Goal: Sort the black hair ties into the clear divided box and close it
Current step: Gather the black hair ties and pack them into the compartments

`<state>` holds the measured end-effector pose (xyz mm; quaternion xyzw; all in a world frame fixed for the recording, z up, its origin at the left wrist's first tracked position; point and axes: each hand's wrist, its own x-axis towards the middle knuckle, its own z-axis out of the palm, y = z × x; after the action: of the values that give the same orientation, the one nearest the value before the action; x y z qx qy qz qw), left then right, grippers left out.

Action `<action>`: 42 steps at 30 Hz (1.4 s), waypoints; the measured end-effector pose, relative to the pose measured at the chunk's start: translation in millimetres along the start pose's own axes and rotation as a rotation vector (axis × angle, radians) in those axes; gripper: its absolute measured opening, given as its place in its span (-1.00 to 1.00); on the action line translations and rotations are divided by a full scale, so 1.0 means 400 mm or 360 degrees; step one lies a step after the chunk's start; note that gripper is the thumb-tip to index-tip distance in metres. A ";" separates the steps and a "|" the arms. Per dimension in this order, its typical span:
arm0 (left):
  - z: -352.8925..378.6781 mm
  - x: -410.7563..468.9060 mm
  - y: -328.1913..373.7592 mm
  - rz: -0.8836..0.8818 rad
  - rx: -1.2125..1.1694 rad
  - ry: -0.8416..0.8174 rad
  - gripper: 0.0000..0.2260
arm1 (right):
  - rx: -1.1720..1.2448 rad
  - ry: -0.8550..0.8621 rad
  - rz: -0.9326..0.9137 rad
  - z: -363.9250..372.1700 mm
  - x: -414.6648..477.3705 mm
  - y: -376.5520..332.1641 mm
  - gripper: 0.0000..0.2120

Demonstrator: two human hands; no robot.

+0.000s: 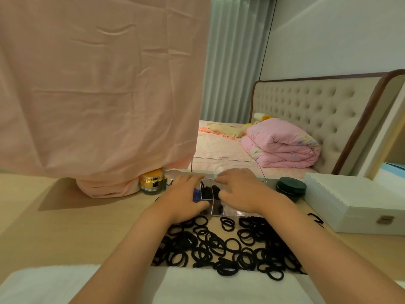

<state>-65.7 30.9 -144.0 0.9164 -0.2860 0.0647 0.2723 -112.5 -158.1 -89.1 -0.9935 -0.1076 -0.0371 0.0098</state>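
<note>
Nearest me, the loose black hair ties (228, 244) are lying heaped on the worktop (76, 227), far too many to count and kept close for easy reaching. Just beyond them, my two hands are working over the one clear divided box (232, 210). My left hand (186, 196) is resting on its left end, probably steadying it. My right hand (241, 191) is bending its fingers (225, 177) down over the rear compartments, where black ties are sitting in at least two. I cannot tell whether either hand is pinching a tie. The lid (225, 165) is standing open behind.
</note>
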 end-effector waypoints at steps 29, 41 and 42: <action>0.050 -0.197 0.088 -0.0089 -0.0058 -0.0380 -0.38 | 0.0621 -0.0138 -0.0091 0.088 -0.178 0.004 -0.75; -0.027 -0.111 0.003 -0.0454 0.0122 0.0250 -0.79 | 0.0694 0.0007 -0.0169 0.086 -0.152 -0.034 -0.58; -0.022 -0.106 -0.008 -0.0484 0.0179 0.0140 -0.73 | 0.0618 -0.0042 -0.0230 0.091 -0.147 -0.044 -0.55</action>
<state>-98.8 58.6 -149.7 0.9593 -0.1276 0.0788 0.2394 -171.1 -152.5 -129.7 -0.9630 -0.1838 -0.0032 0.1971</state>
